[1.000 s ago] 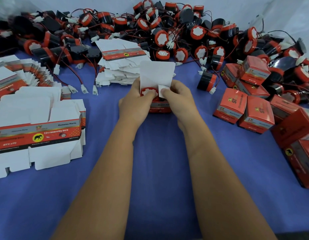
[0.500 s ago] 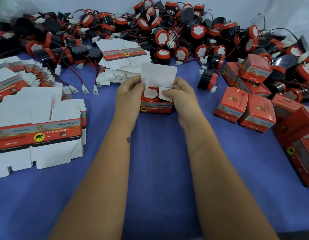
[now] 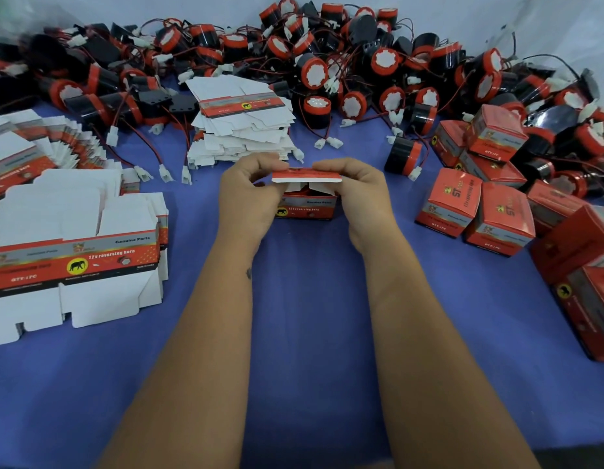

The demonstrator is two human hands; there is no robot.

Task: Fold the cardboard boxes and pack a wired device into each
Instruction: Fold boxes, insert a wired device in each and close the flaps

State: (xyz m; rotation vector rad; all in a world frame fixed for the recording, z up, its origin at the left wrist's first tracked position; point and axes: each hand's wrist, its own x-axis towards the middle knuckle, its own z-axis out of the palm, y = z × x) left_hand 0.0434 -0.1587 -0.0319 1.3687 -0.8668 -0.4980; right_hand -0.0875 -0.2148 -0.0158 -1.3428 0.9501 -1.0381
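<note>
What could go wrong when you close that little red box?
The white-edged top lid flap, pinched by the left hand and right hand, might crease or miss its slot in the small red cardboard box. The white side flaps under it look raised and could jam, perhaps on a wire.

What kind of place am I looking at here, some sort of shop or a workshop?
Most likely a small packing workbench. A heap of black-and-red round wired horns lies at the back of the blue cloth-covered table, stacks of flat unfolded white-and-red cardboard cartons sit on one side, and closed red boxes pile up on the other.
</note>
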